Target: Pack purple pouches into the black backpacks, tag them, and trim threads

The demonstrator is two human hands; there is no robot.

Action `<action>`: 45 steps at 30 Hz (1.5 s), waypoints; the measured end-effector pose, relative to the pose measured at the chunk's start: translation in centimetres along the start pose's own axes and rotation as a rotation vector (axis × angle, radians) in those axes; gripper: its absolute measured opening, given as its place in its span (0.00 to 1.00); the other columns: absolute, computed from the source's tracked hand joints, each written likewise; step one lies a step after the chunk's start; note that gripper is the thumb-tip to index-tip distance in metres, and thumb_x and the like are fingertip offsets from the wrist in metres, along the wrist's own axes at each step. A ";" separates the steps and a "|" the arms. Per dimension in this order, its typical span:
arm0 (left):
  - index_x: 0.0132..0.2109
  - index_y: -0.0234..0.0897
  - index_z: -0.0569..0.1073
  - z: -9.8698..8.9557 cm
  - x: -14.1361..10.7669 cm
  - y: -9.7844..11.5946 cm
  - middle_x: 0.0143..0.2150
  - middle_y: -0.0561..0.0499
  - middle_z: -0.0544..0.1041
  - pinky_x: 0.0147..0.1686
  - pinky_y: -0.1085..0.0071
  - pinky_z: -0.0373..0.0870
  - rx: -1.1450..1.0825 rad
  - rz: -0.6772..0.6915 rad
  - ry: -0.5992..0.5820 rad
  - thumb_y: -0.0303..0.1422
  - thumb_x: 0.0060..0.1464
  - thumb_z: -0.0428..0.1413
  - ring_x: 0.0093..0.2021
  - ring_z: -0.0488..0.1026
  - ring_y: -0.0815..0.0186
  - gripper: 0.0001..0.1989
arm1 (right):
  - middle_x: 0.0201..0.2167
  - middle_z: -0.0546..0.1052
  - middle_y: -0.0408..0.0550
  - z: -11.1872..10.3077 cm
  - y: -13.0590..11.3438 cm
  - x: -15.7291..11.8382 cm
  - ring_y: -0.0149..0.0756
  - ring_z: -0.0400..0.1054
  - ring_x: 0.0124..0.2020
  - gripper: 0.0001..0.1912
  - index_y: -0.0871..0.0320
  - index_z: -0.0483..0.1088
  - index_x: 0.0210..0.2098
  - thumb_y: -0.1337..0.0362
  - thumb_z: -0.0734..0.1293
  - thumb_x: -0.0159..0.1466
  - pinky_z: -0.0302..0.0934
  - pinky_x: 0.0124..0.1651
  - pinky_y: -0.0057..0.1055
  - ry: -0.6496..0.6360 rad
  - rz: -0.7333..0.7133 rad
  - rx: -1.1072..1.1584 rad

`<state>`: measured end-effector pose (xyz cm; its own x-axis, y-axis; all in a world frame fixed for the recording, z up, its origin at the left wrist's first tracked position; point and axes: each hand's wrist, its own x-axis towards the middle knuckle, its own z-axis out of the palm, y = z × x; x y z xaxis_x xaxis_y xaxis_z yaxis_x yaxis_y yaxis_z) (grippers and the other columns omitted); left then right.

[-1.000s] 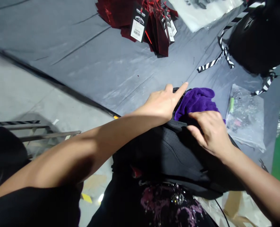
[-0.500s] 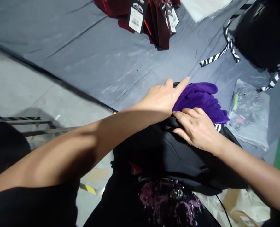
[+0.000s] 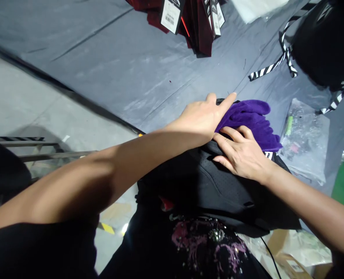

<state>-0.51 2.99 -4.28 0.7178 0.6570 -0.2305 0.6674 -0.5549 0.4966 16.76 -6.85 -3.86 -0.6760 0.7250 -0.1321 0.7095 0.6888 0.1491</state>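
Observation:
A black fabric piece (image 3: 189, 178) with stitched seams and small perforations lies across my lap and onto the table edge. At its far side bulges a bunched purple velvet cloth (image 3: 257, 120). My left hand (image 3: 199, 120) is closed over the far edge where black and purple meet; one finger stretches along the purple, and its other fingertips are partly hidden. Just beside it, my right hand (image 3: 241, 155) rests on the black fabric and the purple cloth's near edge. Its fingers are spread, with the thumb apart from them. A white label (image 3: 268, 155) peeks out near my right wrist.
Dark red velvet pieces with tags (image 3: 199, 31) lie at the table's far side. A black item with striped ties (image 3: 325, 42) is at upper right, above a clear plastic bag (image 3: 307, 139). A cardboard box (image 3: 291, 263) stands below right.
The view has shifted slightly. My right fingers have spread somewhat and moved up against the purple cloth. My left hand keeps its place on the fabric.

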 end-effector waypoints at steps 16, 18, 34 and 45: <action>0.71 0.50 0.39 -0.2 0.0 0.2 0.55 0.42 0.63 0.46 0.62 0.68 -0.020 -0.027 -0.025 0.26 0.58 0.50 0.46 0.72 0.58 0.41 | 0.41 0.78 0.56 0.5 -0.1 -0.1 0.47 0.63 0.50 0.30 0.70 0.59 0.61 0.50 0.51 0.73 0.49 0.49 0.43 0.005 0.063 0.015; 0.71 0.51 0.39 -0.2 0.0 0.2 0.55 0.43 0.62 0.47 0.62 0.68 -0.026 -0.029 -0.024 0.27 0.58 0.50 0.47 0.72 0.58 0.41 | 0.42 0.78 0.57 0.6 -0.2 -0.2 0.47 0.62 0.51 0.32 0.71 0.59 0.61 0.49 0.50 0.73 0.49 0.49 0.43 0.020 0.051 0.020; 0.71 0.49 0.40 0.1 0.2 0.2 0.53 0.44 0.63 0.45 0.64 0.68 -0.030 0.006 -0.010 0.27 0.57 0.51 0.45 0.72 0.60 0.40 | 0.42 0.78 0.51 0.6 -0.5 -0.1 0.45 0.63 0.50 0.25 0.60 0.61 0.57 0.49 0.51 0.72 0.50 0.52 0.46 0.013 0.105 0.025; 0.71 0.48 0.38 0.6 0.6 0.1 0.53 0.43 0.62 0.44 0.61 0.69 -0.001 0.027 0.006 0.27 0.59 0.47 0.44 0.72 0.57 0.39 | 0.37 0.77 0.47 0.3 0.2 -0.3 0.45 0.64 0.44 0.22 0.52 0.64 0.55 0.49 0.51 0.72 0.51 0.52 0.46 -0.149 0.140 0.078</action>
<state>0.06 3.04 -4.90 0.7344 0.6449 -0.2115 0.6475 -0.5724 0.5031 17.18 -6.90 -4.08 -0.5374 0.8024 -0.2596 0.8114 0.5758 0.1004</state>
